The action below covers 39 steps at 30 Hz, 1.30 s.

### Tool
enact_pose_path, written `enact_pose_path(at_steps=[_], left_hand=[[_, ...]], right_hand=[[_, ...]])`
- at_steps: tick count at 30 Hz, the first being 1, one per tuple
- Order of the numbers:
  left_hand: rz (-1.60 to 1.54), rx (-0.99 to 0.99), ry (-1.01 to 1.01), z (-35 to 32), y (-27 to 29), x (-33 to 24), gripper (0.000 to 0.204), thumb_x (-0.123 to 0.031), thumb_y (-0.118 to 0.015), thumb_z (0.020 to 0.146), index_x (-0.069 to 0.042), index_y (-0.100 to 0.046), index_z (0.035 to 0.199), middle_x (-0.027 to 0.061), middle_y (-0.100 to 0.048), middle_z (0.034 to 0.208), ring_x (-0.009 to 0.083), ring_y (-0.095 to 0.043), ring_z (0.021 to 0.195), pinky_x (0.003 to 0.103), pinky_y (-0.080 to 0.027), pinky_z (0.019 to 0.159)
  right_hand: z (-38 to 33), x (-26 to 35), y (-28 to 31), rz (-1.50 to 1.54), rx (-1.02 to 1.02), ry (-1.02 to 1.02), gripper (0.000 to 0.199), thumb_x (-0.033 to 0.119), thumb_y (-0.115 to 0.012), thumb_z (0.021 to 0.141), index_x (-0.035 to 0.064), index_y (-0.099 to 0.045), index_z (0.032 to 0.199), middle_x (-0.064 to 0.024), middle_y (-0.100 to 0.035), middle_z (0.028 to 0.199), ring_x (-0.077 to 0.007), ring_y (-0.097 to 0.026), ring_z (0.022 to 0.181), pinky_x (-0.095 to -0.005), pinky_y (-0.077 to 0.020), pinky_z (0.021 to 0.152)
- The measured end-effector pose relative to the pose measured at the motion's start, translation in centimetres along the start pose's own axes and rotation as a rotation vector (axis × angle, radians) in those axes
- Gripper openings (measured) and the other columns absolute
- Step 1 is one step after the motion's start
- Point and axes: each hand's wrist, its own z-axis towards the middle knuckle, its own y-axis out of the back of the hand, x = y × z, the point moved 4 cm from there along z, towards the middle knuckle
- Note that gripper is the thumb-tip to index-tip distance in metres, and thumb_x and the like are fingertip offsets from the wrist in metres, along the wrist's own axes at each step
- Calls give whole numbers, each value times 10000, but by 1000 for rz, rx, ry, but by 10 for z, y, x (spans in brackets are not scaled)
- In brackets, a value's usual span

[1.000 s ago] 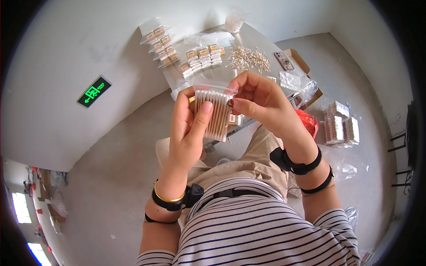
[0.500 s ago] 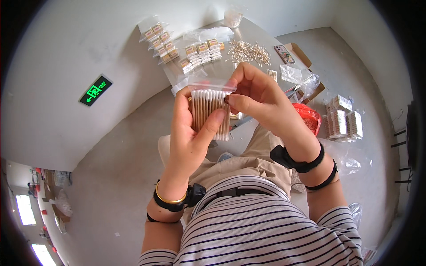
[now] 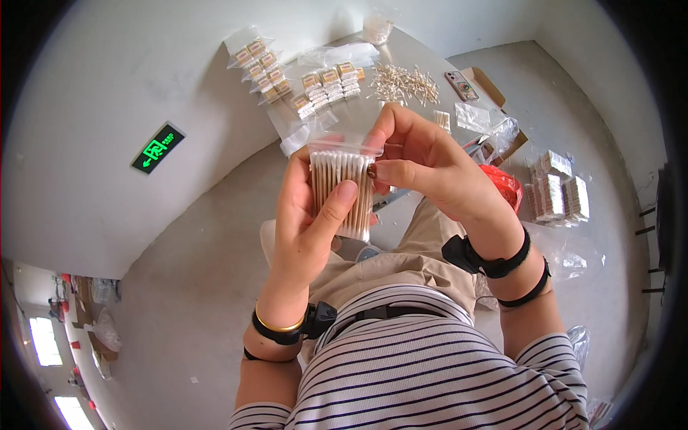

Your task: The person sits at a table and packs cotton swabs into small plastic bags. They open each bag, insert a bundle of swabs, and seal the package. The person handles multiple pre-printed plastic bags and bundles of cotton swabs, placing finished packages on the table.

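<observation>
The left hand (image 3: pixel 304 226) was closed around a clear bag of cotton swabs (image 3: pixel 341 173), its thumb lying across the front and its fingers passing behind, where they were mostly hidden. The bag was held up in front of the person's body, between the two hands and above the near edge of the table (image 3: pixel 416 51), with the swabs standing side by side, white tips toward the far end. The right hand (image 3: pixel 423 168) had its thumb and forefinger drawn nearly together at the far right corner of the bag, pinching it there (what its other fingers touched, I could not tell). Beyond the hands, a loose pile of swabs (image 3: pixel 405 84) lay on the table, with a phone (image 3: pixel 461 86) to its right and stacks of labelled bundles (image 3: pixel 330 84) to its left. Farther left stood filled bags (image 3: pixel 261 68) in a row, and a clear plastic tub (image 3: pixel 377 30) sat at the far end. On the right, a red bag (image 3: pixel 505 186) showed behind the right forearm, and just beyond it swab packs (image 3: pixel 550 192) were stacked on the floor (image 3: pixel 193 315).
</observation>
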Motion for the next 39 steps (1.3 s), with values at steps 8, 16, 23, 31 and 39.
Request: enact_pose_path(at_steps=[8,16,23,31,39], left_hand=[[-24,-8,18,-3,5,4,522,-215,-634,1035,10,-391,1438,133,-641,1219,155,-693,982,296,-632,742],[-45,8,26,-6,12,4,554,-221,-649,1021,19,-385,1445,140,-645,1218,163,-699,951,292,-635,715],[-103,17,41,-8,8,2,562,-192,-630,1024,21,-365,1472,159,-641,1230,182,-702,928,294,-630,706],[-235,113,5,-10,14,11,645,-145,-691,978,12,-333,1491,156,-635,1252,185,-692,945,299,-623,695],[-77,8,12,-10,6,6,755,-126,-803,889,-12,-358,1488,127,-595,1301,172,-677,989,298,-605,745]], right_hand=[[1,-1,-7,-9,-2,0,238,102,-705,938,40,-562,1119,-19,-633,1014,-97,-628,920,-267,-528,823],[1,-2,-10,96,72,3,165,6,-656,977,27,-564,1113,-31,-638,1072,-111,-631,1023,-290,-554,896],[2,-8,-10,106,73,-9,222,54,-708,955,40,-563,1122,-36,-650,1060,-116,-648,978,-287,-556,858],[0,-12,-7,129,88,-21,254,28,-730,934,26,-556,1119,-50,-636,1073,-140,-668,963,-309,-575,851],[-9,-4,-9,90,67,-4,240,24,-728,931,22,-552,1095,-40,-589,1088,-123,-610,1024,-295,-519,901]])
